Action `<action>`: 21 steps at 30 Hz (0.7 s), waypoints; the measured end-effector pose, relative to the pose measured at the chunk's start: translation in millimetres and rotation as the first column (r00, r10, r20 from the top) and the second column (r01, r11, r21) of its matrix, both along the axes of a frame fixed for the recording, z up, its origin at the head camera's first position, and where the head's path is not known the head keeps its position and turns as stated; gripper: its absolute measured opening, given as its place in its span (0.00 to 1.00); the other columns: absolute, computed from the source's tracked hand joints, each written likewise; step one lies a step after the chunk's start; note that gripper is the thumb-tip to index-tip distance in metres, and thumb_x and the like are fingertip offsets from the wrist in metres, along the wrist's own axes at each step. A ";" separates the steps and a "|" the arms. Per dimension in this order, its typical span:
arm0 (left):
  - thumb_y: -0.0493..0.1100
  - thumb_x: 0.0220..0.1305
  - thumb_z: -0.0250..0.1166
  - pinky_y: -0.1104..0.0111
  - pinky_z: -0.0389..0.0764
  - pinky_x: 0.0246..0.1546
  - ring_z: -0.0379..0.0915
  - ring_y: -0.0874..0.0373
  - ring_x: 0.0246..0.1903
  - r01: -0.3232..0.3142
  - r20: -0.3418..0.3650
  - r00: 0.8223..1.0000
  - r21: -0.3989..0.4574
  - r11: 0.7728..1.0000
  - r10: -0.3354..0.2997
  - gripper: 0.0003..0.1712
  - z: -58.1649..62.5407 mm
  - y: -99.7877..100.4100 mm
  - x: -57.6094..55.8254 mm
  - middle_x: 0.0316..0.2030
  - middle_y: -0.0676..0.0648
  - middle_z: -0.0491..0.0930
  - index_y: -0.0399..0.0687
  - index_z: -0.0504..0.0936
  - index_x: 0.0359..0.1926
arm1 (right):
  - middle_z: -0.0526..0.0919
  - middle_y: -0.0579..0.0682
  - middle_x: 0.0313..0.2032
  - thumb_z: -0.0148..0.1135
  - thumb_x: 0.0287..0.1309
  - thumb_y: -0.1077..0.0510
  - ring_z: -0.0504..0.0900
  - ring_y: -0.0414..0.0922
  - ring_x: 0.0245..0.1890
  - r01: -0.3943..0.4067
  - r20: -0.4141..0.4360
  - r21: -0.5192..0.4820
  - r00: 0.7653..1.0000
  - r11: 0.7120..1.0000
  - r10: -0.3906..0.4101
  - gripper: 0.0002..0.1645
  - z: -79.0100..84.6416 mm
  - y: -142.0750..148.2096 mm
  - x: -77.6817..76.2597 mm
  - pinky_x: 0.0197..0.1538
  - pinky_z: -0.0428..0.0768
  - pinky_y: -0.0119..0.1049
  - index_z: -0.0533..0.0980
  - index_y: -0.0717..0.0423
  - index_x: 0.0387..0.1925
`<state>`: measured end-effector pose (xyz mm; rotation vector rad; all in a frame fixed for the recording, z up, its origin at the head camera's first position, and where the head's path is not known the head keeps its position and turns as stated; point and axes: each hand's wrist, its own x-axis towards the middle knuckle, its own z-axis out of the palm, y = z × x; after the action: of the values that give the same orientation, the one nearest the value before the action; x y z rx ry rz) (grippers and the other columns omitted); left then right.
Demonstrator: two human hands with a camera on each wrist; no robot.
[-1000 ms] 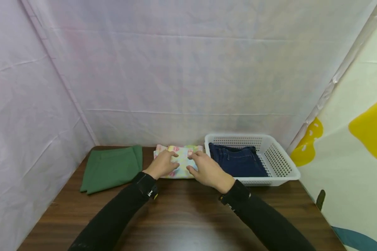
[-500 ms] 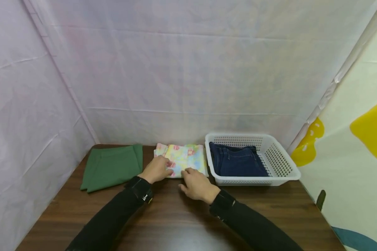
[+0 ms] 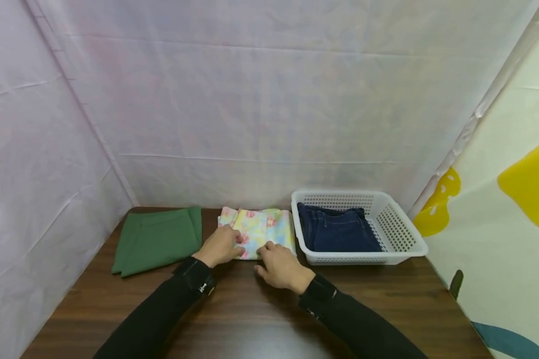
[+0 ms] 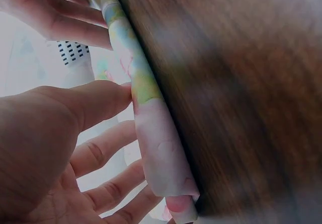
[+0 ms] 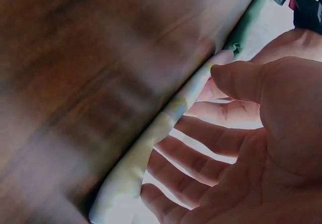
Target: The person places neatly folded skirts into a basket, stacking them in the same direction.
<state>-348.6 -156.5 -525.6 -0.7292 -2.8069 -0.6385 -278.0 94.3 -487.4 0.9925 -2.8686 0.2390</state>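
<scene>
A folded pastel floral cloth lies near the back of the table, between a green folded cloth and a white basket. My left hand rests at its front left part; in the left wrist view the thumb touches the cloth's front edge and the fingers lie spread over it. Near the front right edge, my right hand touches the same cloth, its fingers slightly bent and spread on it. Neither hand closes around the fabric. Part of the cloth's left side is hidden behind the left hand.
The green folded cloth lies at the back left. The white perforated basket stands at the right, with folded dark blue jeans in it. White sheeting hangs behind the brown wooden table.
Both hands have drawn back from above the floral cloth down to its front edge. Over the last half second the cloth has slid slightly toward me. Basket and green cloth stay put.
</scene>
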 end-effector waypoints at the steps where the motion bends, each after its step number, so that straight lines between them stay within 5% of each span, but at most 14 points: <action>1: 0.47 0.71 0.82 0.56 0.90 0.42 0.85 0.51 0.40 -0.006 0.026 1.000 -0.004 1.000 0.006 0.10 9.8 2.1 9.0 0.43 0.44 0.90 0.46 0.95 0.44 | 0.89 0.59 0.57 0.74 0.81 0.48 0.91 0.58 0.52 0.004 0.017 0.000 1.000 1.000 -0.004 0.25 5.1 -0.6 4.9 0.53 0.94 0.54 0.86 0.61 0.66; 6: 0.42 0.70 0.82 0.54 0.90 0.44 0.85 0.48 0.41 -0.041 0.061 0.997 -0.022 0.999 0.043 0.08 38.9 12.1 43.5 0.43 0.41 0.89 0.43 0.94 0.43 | 0.88 0.55 0.56 0.74 0.81 0.47 0.90 0.55 0.51 0.005 0.019 0.012 1.000 1.000 -0.005 0.24 4.2 3.0 14.6 0.52 0.94 0.52 0.86 0.59 0.66; 11: 0.46 0.70 0.84 0.57 0.85 0.37 0.80 0.49 0.40 -0.041 0.037 0.998 -0.028 0.999 0.042 0.09 27.0 7.7 51.7 0.43 0.43 0.86 0.48 0.92 0.41 | 0.87 0.52 0.54 0.74 0.81 0.47 0.89 0.54 0.50 -0.017 0.041 0.003 0.999 1.000 0.017 0.22 3.9 8.4 26.0 0.48 0.92 0.50 0.87 0.56 0.64; 13: 0.48 0.69 0.83 0.58 0.82 0.34 0.79 0.49 0.39 -0.033 -0.004 0.999 -0.036 0.999 0.033 0.10 10.5 4.1 47.6 0.42 0.43 0.84 0.51 0.91 0.40 | 0.87 0.51 0.53 0.74 0.81 0.48 0.89 0.53 0.49 -0.028 0.042 0.001 0.999 1.000 0.028 0.20 4.9 10.7 30.4 0.46 0.91 0.48 0.87 0.55 0.63; 18: 0.48 0.68 0.85 0.54 0.87 0.36 0.79 0.48 0.41 -0.043 0.028 0.999 -0.056 0.998 0.045 0.11 21.6 8.9 69.8 0.43 0.45 0.84 0.54 0.89 0.38 | 0.87 0.48 0.52 0.74 0.81 0.47 0.87 0.47 0.45 -0.063 0.051 -0.003 0.997 0.998 0.063 0.18 6.6 17.4 39.5 0.41 0.85 0.38 0.89 0.53 0.62; 21: 0.48 0.68 0.87 0.53 0.89 0.38 0.78 0.51 0.41 -0.050 0.069 0.996 -0.062 0.997 0.055 0.13 39.6 13.8 92.6 0.42 0.47 0.83 0.54 0.89 0.37 | 0.87 0.48 0.51 0.75 0.81 0.48 0.85 0.43 0.43 -0.091 0.083 -0.035 0.992 0.995 0.094 0.17 8.1 21.6 45.8 0.40 0.81 0.34 0.89 0.52 0.60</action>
<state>-256.0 -142.7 -486.0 -0.6532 -2.9103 -0.5847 -232.2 116.0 -479.3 1.1377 -2.8872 0.3399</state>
